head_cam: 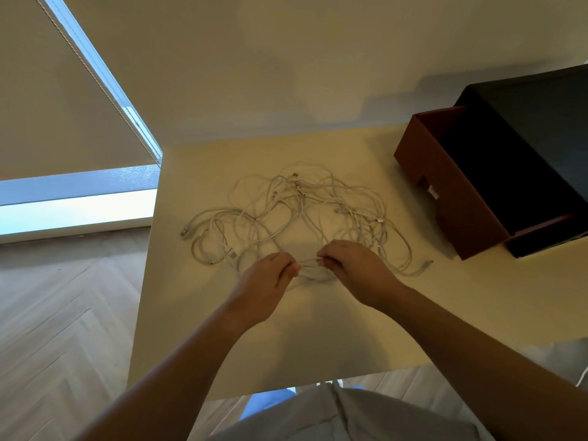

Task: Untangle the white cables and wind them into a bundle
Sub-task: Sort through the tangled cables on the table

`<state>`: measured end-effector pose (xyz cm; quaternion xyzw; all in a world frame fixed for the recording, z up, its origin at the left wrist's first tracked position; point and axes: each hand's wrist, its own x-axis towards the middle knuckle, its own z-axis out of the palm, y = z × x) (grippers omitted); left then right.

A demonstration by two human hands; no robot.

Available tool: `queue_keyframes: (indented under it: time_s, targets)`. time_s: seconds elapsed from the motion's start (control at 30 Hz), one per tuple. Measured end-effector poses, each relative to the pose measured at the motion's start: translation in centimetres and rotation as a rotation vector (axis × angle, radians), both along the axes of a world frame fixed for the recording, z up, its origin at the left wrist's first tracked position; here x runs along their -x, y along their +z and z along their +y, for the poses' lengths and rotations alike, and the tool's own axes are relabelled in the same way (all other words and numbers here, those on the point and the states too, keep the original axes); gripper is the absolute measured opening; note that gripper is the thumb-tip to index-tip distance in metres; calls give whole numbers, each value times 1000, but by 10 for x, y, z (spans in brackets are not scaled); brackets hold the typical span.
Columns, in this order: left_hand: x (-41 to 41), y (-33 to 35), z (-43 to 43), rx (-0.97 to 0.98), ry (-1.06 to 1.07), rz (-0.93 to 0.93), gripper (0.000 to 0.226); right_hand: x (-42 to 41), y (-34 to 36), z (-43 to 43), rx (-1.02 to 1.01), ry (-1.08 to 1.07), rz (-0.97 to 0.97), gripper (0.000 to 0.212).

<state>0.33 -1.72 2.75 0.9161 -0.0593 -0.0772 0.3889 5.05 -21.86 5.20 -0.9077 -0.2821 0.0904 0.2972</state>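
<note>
Head camera looks down on a pale cream flat-topped surface point(318, 338) set against a light wall, with a herringbone wooden floor point(63, 313) to its left. At the surface's far right corner stands a black rectangular box point(541, 128) with a reddish-brown drawer point(445, 186) pulled out toward the middle; the drawer's inside is dark.

A tangle of thin white cables point(296, 211) lies spread in loose, overlapping loops across the middle of the surface, well apart from the drawer. Several small plug ends show among the loops and at the left and right edges of the tangle.

At the tangle's near edge, the left hand point(267, 281) and the right hand point(356, 268) are close together, each with fingers curled and pinching the same short stretch of cable point(310, 264), which runs between them just above the surface.
</note>
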Motion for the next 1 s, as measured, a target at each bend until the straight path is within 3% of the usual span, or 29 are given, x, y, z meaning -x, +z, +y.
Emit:
queue_keyframes:
  time_s: [0.13,0.27,0.47,0.57,0.63,0.7,0.77,0.83,0.9,1.0]
  targets:
    - [2,-10,21,-33,43,-52,23,-6,10,-17,-138,-195,77,15]
    - [2,-21,43,-54,126,-91,36,-15,12,-37,-74,-331,50,21]
    - [-6,-15,29,-49,62,-140,30,0,21,4,202,-29,-302,55]
    - [-10,-10,19,-67,8,-166,30,4,21,28,299,125,-389,42]
    - [-11,-7,17,-68,-15,-175,38,3,22,33,285,173,-269,29]
    - [-10,-8,19,-69,-10,-176,42,0,24,31,245,144,-90,28]
    - [-9,-12,24,-84,43,-195,35,-3,24,27,210,127,-31,27]
    - [-7,-17,31,-125,167,-242,26,-6,24,22,176,105,-6,22]
    - [-5,-23,40,-170,341,-258,40,-8,24,18,133,58,29,16]
    - [-4,-31,51,-178,493,-183,39,-11,22,15,53,4,83,12]
